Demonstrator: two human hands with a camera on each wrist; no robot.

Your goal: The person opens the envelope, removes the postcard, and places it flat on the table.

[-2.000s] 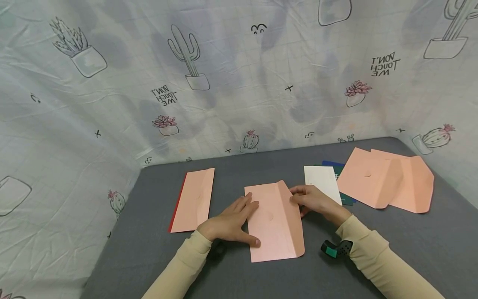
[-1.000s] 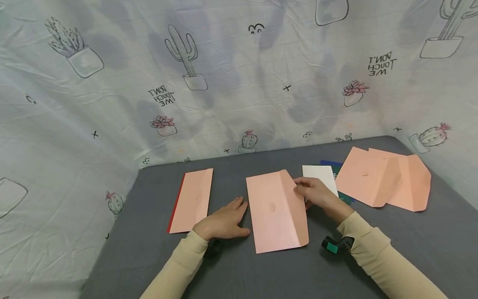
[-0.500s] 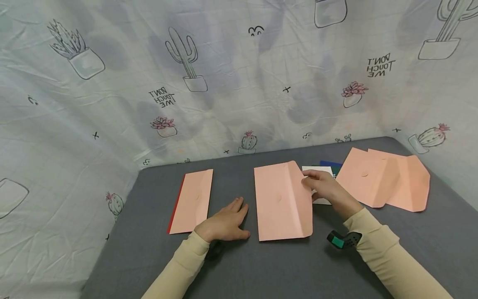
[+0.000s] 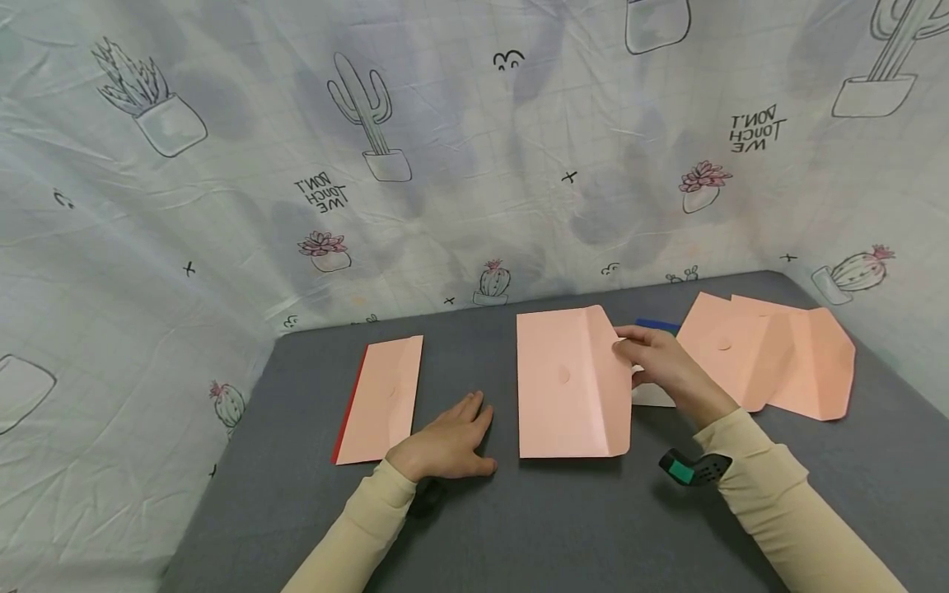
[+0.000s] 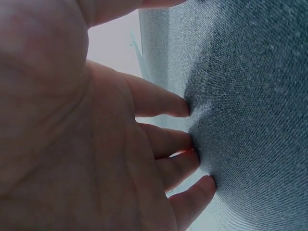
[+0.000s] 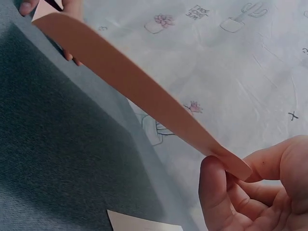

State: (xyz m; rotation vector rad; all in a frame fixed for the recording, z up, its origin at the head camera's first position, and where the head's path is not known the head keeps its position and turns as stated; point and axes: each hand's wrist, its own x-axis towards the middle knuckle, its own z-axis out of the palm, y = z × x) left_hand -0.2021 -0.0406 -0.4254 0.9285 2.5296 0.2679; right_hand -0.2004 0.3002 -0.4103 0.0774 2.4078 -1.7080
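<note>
A pink envelope with its flap folded out to the right is lifted off the grey table. My right hand pinches its flap edge between thumb and fingers; the right wrist view shows the envelope edge-on, tilted above the cloth. To its left, my left hand rests on the table with fingers spread, holding nothing. In the left wrist view the fingertips of the left hand touch the grey cloth. Just left of that hand lies another pink envelope with a red strip along its left edge.
Two overlapping pink envelopes lie at the right with flaps out. A white card and a blue item are partly hidden behind the right hand and held envelope. A cactus-print curtain hangs behind the grey table.
The left hand has come off the middle envelope and stays on the table. My right hand has raised that envelope and carried it right and away, now covering part of the white card.
</note>
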